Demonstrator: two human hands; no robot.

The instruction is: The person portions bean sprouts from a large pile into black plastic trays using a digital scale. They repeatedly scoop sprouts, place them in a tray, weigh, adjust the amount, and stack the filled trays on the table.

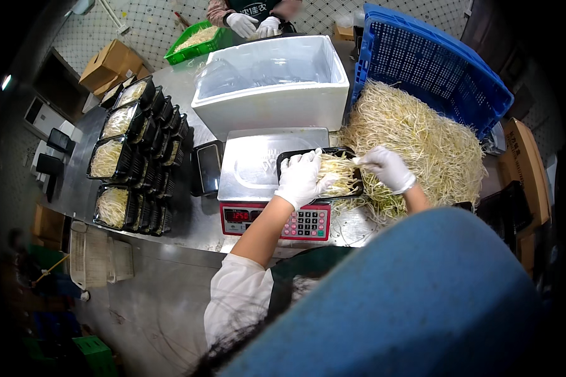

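A black plastic tray (360, 187) of bean sprouts (338, 174) straddles the right side of a red-framed digital scale (276, 221) with a metal pan (250, 165). My gloved left hand (302, 179) lies over the left half of the tray, fingers at its far rim and thumb across the sprouts. At the tray's right rim, my gloved right hand (387, 168) pinches a few sprout strands between thumb and fingertips. Behind and beneath that hand spreads a large heap of loose bean sprouts (415, 136). Lit red digits show on the scale's display (237, 216).
Stacked trays of sprouts (118, 120) stand left, near an empty black tray (208, 166). A white foam box (269, 110) sits beyond the scale. A tilted blue crate (434, 61) backs the heap. Across the table, a person's gloved hands (254, 26) work beside a green crate (198, 42).
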